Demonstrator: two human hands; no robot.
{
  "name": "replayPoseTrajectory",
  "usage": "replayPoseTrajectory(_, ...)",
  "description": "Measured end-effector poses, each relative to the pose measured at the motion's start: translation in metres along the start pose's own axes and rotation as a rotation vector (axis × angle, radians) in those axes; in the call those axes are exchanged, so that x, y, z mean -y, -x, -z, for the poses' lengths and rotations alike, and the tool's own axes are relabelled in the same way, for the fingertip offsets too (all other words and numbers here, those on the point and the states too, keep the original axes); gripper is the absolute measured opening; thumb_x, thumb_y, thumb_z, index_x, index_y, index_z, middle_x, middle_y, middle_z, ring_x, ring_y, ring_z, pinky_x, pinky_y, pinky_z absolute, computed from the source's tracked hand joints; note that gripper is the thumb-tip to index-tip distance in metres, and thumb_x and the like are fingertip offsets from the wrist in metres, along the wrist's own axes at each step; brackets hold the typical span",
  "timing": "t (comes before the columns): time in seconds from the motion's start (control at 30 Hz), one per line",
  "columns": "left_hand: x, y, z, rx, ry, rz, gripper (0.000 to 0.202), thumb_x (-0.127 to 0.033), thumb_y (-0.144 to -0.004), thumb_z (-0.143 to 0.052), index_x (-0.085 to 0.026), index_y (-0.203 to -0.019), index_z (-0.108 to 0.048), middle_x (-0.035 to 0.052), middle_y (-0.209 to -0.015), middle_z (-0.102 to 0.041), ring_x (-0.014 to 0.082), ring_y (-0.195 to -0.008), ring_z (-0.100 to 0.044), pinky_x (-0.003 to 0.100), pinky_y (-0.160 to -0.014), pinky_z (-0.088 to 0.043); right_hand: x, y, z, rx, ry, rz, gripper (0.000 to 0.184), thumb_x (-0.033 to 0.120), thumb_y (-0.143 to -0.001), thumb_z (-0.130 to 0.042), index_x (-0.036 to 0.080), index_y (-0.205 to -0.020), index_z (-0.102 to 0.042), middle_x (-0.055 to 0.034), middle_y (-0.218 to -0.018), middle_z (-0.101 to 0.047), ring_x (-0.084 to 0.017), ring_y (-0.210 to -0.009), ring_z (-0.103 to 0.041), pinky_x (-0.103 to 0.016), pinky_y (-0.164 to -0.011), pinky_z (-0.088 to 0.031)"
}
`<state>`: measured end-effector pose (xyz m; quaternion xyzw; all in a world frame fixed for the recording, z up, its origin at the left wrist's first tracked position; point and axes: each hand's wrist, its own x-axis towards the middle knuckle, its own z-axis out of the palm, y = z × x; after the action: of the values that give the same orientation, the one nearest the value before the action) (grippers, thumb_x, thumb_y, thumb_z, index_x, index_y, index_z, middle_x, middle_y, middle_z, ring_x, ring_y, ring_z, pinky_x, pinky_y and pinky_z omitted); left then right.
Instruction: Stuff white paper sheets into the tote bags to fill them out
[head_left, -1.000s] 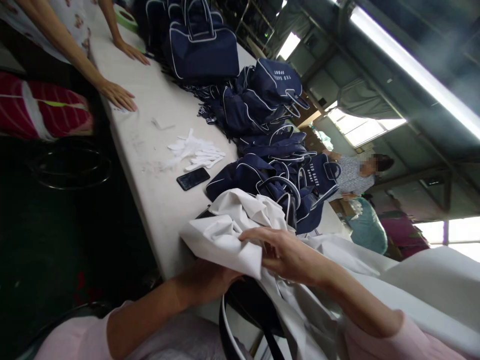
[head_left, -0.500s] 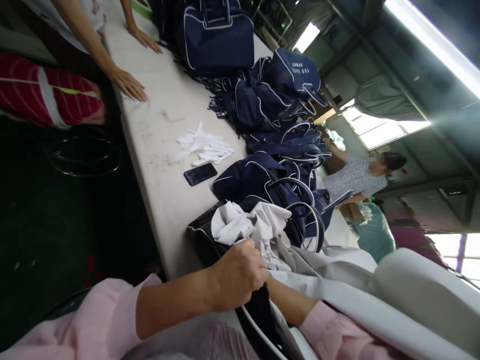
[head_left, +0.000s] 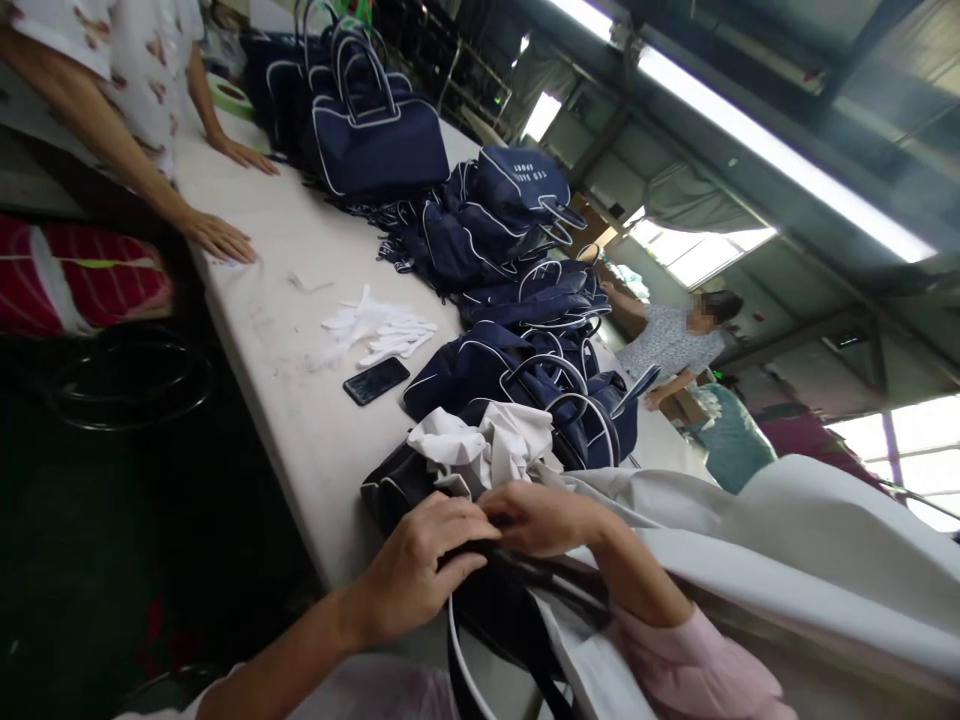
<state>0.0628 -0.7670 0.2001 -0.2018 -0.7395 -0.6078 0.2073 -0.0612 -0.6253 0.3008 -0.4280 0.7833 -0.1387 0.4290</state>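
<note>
A navy bag with white piping lies at the near edge of the long white table, and crumpled white cloth stuffing bulges out of its mouth. My left hand grips the bag's dark edge just below that stuffing, fingers curled. My right hand meets it from the right, fingers closed on the same dark opening. A large sheet of white fabric drapes over my right forearm and lap.
Several navy bags are piled along the table's far side. White gloves and a black phone lie mid-table. Another person's hands rest at the far left end. A second person stands beyond the table.
My right hand came out from under the cloth and now meets my left at the bag's opening. The white cloth went from spread in my hands to bunched inside the bag.
</note>
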Motion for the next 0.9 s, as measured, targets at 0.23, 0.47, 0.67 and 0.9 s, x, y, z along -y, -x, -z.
replayPoseTrajectory(0.23, 0.042, -0.025, 0.022, -0.453, -0.437, 0.354, 0.061, -0.046, -0.085, -0.066, -0.018, -0.136, -0.047, 0.0173, -0.14, -0.044, 0.0323, -0.135, -0.041, 0.05, -0.113, -0.036, -0.033, 0.013, 0.05, -0.959, 0.17, -0.409, 0.064, 0.049, -0.082, -0.067, 0.011, -0.132, -0.057, -0.0185, -0.129, -0.06, -0.032, -0.12, -0.056, -0.047, -0.104, -0.042)
replayPoseTrajectory(0.47, 0.033, -0.042, 0.009, 0.032, -0.39, 0.254, 0.036, -0.037, -0.092, -0.053, -0.017, -0.122, -0.06, 0.0162, -0.141, -0.048, 0.0304, -0.125, -0.055, 0.045, -0.104, -0.048, -0.048, 0.004, -0.03, -0.813, -0.063, 0.007, 0.064, 0.049, -0.083, -0.068, 0.017, -0.137, -0.053, -0.0129, -0.14, -0.051, -0.026, -0.135, -0.042, -0.043, -0.118, -0.026)
replayPoseTrajectory(0.67, 0.009, -0.031, 0.039, 0.545, 0.018, 0.231, 0.05, -0.028, -0.086, -0.054, -0.02, -0.136, -0.053, 0.0124, -0.144, -0.05, 0.0284, -0.134, -0.047, 0.044, -0.111, -0.04, -0.028, 0.041, -0.075, -0.635, -0.17, 0.044, 0.093, 0.043, -0.061, -0.088, 0.025, -0.143, -0.048, -0.0095, -0.141, -0.052, -0.029, -0.13, -0.048, -0.042, -0.113, -0.034)
replayPoseTrajectory(0.9, 0.072, -0.081, 0.031, 0.217, -0.224, 0.317, 0.016, -0.022, -0.087, -0.044, -0.018, -0.09, -0.06, 0.003, -0.083, -0.061, 0.0157, -0.072, -0.059, 0.028, -0.068, -0.047, -0.016, 0.037, -0.107, -0.822, -0.121, 0.075, 0.055, 0.01, -0.077, -0.067, 0.028, -0.128, -0.062, -0.0038, -0.129, -0.063, -0.021, -0.119, -0.057, -0.034, -0.107, -0.04)
